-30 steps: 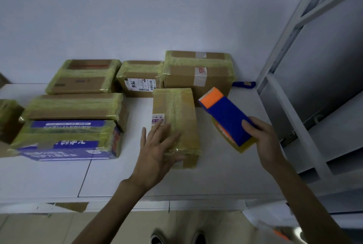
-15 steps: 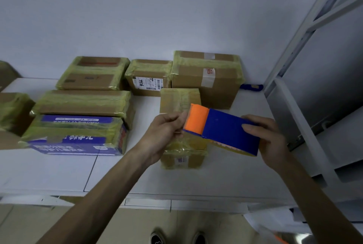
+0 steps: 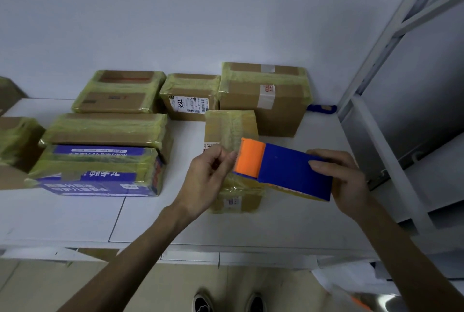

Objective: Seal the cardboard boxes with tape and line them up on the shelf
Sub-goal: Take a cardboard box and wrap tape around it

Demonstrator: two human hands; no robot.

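Right grip (image 3: 346, 181) clasps the blue-and-orange plastic tape dispenser (image 3: 288, 168) steady so left grip (image 3: 208, 178), seemingly pinching tape, can pull.

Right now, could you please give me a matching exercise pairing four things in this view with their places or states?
Things: 1 tape dispenser; 2 blue printed box; 3 labelled box; 4 left hand.
Places: A back row of the shelf; B pinching the dispenser's orange end; C front left, near the edge; D gripped by the right hand.
Pairs: 1-D, 2-C, 3-A, 4-B.
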